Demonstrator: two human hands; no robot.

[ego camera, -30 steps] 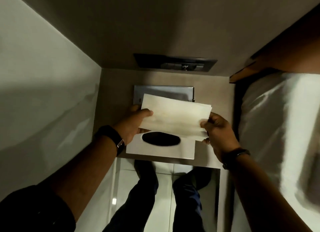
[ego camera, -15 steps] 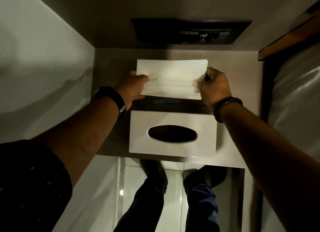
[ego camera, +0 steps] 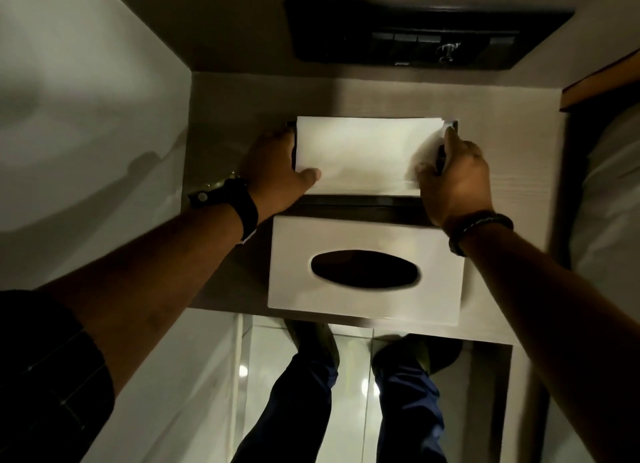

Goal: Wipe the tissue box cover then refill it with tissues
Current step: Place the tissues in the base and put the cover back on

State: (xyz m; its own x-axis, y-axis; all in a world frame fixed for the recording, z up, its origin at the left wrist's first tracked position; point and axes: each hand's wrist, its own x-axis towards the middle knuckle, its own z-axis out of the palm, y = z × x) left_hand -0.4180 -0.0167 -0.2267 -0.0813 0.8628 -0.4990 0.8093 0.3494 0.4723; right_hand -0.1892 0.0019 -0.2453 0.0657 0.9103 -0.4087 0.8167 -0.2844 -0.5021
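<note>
A white stack of tissues [ego camera: 360,154] lies flat on a dark base tray [ego camera: 360,201] on the small shelf. My left hand [ego camera: 277,173] grips the stack's left end, thumb on top. At the right end my right hand [ego camera: 453,178] holds it, fingers pressed against the tray's edge. The white tissue box cover [ego camera: 367,234], with a dark oval slot [ego camera: 365,268], rests upright on the shelf just in front of the tray, near the shelf's front edge.
The pale wooden shelf [ego camera: 235,116] sits in a narrow nook: a white wall [ego camera: 86,116] at left, a black switch panel [ego camera: 422,34] on the back wall, white bedding [ego camera: 609,203] at right. Below the shelf edge are my legs and glossy floor tiles [ego camera: 353,376].
The tissue stack was held above the cover, then carried back and lowered onto the dark tray behind it. Both hands followed, still gripping its ends.
</note>
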